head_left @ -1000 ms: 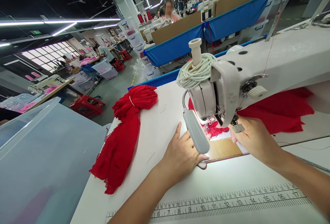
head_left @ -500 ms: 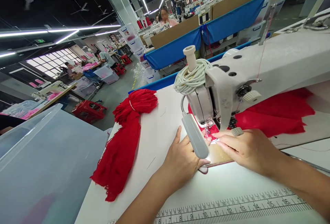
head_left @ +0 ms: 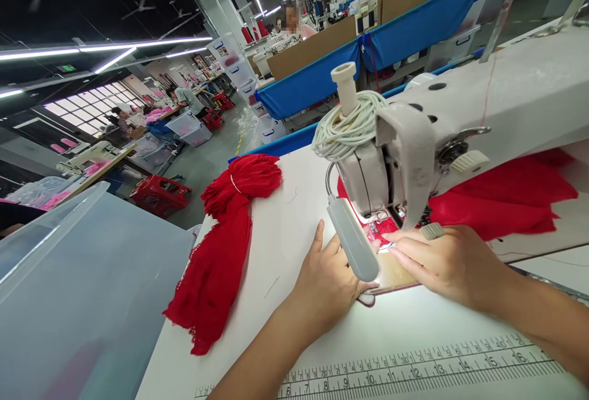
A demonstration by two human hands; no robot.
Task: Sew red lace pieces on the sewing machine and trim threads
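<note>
Head cam: red fabric [head_left: 506,197] runs lengthwise L–R, L hand [head_left: 324,283] spread flat, R hand [head_left: 460,268] grip unclear.

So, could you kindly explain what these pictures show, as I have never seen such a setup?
You are looking through one camera worn on a person's head, facing forward and down. The two bare hands are that person's own. The big white thing is a sewing machine, with a grey lamp in front. The left hand lies spread, some fingers hidden by the lamp; the right hand has its fingers at a small red piece of cloth under the machine's head. Whether either hand grips it, I cannot tell. The white table also bears a tied red bundle and ruler marks.
</note>
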